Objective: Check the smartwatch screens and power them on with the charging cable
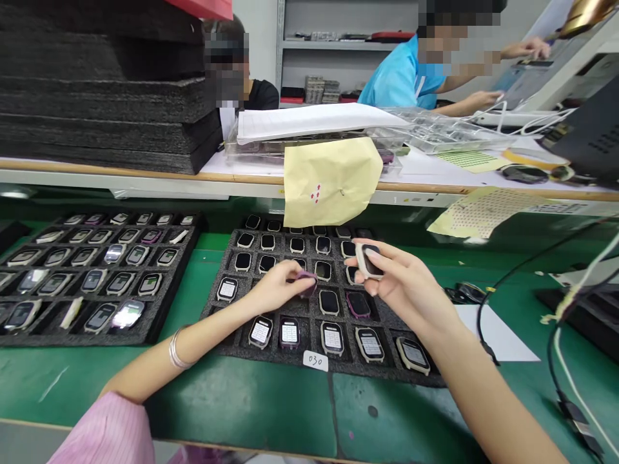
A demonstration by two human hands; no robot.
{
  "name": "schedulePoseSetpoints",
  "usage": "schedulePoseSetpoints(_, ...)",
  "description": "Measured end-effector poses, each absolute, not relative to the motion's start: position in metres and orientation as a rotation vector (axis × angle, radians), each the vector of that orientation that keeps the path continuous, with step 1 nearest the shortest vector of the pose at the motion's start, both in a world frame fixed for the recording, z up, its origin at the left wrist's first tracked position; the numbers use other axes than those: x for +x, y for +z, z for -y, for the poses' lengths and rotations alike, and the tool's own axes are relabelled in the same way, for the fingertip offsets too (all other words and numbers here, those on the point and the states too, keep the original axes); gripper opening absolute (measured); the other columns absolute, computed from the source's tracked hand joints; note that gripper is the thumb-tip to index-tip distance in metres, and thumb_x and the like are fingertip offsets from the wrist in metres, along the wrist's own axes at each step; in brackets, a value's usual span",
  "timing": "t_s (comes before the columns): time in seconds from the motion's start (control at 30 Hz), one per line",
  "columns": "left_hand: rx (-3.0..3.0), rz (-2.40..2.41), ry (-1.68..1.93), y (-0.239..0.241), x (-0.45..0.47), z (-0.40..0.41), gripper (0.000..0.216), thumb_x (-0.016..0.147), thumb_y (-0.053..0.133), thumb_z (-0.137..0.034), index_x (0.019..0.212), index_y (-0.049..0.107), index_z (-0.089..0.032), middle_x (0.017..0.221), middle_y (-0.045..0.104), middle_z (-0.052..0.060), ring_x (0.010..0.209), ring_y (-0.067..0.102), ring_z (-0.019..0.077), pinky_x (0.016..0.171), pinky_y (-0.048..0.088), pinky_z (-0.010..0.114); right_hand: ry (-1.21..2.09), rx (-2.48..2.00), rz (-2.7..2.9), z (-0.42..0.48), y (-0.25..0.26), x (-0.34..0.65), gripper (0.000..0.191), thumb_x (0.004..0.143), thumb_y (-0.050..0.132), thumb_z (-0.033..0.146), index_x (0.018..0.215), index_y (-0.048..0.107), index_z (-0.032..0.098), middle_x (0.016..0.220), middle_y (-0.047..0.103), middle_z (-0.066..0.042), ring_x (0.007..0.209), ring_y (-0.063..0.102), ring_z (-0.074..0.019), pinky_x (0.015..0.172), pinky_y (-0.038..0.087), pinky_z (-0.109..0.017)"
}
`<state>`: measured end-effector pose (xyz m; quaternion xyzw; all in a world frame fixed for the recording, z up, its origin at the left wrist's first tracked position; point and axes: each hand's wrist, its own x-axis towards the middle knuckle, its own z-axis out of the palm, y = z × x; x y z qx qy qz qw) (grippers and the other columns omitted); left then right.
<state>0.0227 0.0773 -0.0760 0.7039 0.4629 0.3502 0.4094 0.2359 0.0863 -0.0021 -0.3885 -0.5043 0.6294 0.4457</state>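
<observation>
A black foam tray (300,362) labelled 030 lies in front of me, with rows of square smartwatch bodies in its slots. My left hand (280,283) reaches over its middle, thumb and fingers closed on a purple smartwatch body (308,283) at tray level. Over the tray's right side my right hand (401,274) is closed around a beige smartwatch body (370,260), its dark screen partly covered by the thumb. In the near row, several watches, such as a beige-framed one (333,338), show lit white screens. Most screens farther back are dark.
A second foam tray (153,309) of smartwatch bodies lies left. Stacked black foam (101,103) stands on the shelf ahead; a yellow sheet (331,180) hangs from its edge. Cables (556,348) and white paper (493,332) lie right. Two people sit beyond, one in a blue shirt (394,77).
</observation>
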Motion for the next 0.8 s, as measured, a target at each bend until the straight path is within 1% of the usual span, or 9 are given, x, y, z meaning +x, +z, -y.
schedulePoseSetpoints(0.07,1.541,-1.034,1.020,-0.061,0.020,-0.076,0.028,0.091,0.047,-0.039,0.095,0.055,-0.013,0.091,0.064,0.008,0.082,0.065,0.0186,0.075,0.053,0.034,1.583,-0.920,1.241,-0.087,0.000,0.224,0.030,0.084,0.067,0.030,0.110,0.061,0.017,0.095,0.070,-0.011,0.068,0.065,-0.0167,0.050,0.050,-0.023)
schedulePoseSetpoints(0.17,1.089,-0.844,1.201,-0.041,0.013,-0.072,0.034,0.083,0.063,-0.037,0.105,0.056,-0.012,0.084,0.065,0.006,0.071,0.065,0.0164,0.071,0.054,0.033,1.669,-0.875,1.204,-0.082,0.002,0.213,0.032,0.089,0.059,0.029,0.119,0.055,0.019,0.106,0.068,-0.012,0.089,0.066,-0.0223,0.069,0.055,-0.032)
schedulePoseSetpoints(0.23,0.946,-0.802,1.233,-0.034,0.008,-0.069,0.039,0.079,0.068,-0.034,0.110,0.057,-0.012,0.080,0.063,0.003,0.066,0.062,0.0132,0.066,0.052,0.028,1.746,-0.867,1.186,-0.079,0.001,0.209,0.037,0.091,0.057,0.026,0.127,0.050,0.020,0.113,0.066,-0.011,0.100,0.064,-0.0242,0.083,0.053,-0.038)
schedulePoseSetpoints(0.3,0.914,-0.803,1.216,-0.032,0.006,-0.065,0.037,0.080,0.067,-0.034,0.110,0.058,-0.012,0.077,0.060,0.002,0.065,0.058,0.0107,0.061,0.049,0.024,1.792,-0.866,1.198,-0.078,-0.003,0.209,0.041,0.091,0.057,0.025,0.131,0.046,0.021,0.116,0.064,-0.010,0.103,0.064,-0.0241,0.089,0.050,-0.041)
schedulePoseSetpoints(0.4,0.935,-0.852,1.164,-0.033,0.008,-0.059,0.037,0.082,0.064,-0.034,0.111,0.057,-0.012,0.074,0.055,0.000,0.064,0.054,0.0098,0.057,0.046,0.022,1.832,-0.823,1.271,-0.081,-0.013,0.210,0.043,0.091,0.059,0.026,0.131,0.047,0.023,0.114,0.065,-0.009,0.104,0.063,-0.0239,0.091,0.050,-0.041)
schedulePoseSetpoints(0.5,1.047,-0.938,1.114,-0.032,0.011,-0.054,0.043,0.079,0.067,-0.030,0.117,0.053,-0.013,0.072,0.052,-0.001,0.060,0.051,0.0090,0.054,0.044,0.022,1.833,-0.765,1.349,-0.086,-0.021,0.212,0.036,0.087,0.064,0.028,0.121,0.054,0.024,0.106,0.068,-0.007,0.105,0.062,-0.0238,0.089,0.049,-0.039)
schedulePoseSetpoints(0.6,1.135,-1.009,1.110,-0.030,0.012,-0.050,0.047,0.076,0.069,-0.028,0.118,0.052,-0.016,0.076,0.051,-0.002,0.055,0.048,0.0074,0.051,0.044,0.021,1.824,-0.725,1.380,-0.088,-0.024,0.212,0.030,0.083,0.069,0.027,0.111,0.057,0.024,0.101,0.068,-0.006,0.101,0.063,-0.0230,0.086,0.049,-0.038)
schedulePoseSetpoints(0.73,1.276,-1.081,1.060,-0.031,0.009,-0.048,0.042,0.077,0.064,-0.025,0.117,0.053,-0.019,0.077,0.049,-0.003,0.049,0.045,0.0069,0.045,0.043,0.021,1.879,-0.639,1.407,-0.087,-0.022,0.213,0.035,0.079,0.072,0.033,0.108,0.056,0.023,0.095,0.069,-0.006,0.089,0.065,-0.0237,0.087,0.048,-0.044)
schedulePoseSetpoints(0.8,1.366,-1.117,1.019,-0.033,0.007,-0.045,0.040,0.079,0.061,-0.024,0.118,0.052,-0.021,0.078,0.049,-0.002,0.049,0.044,0.0074,0.042,0.042,0.021,1.917,-0.611,1.406,-0.086,-0.020,0.213,0.037,0.077,0.073,0.035,0.108,0.056,0.024,0.093,0.069,-0.006,0.087,0.066,-0.0243,0.088,0.047,-0.046)
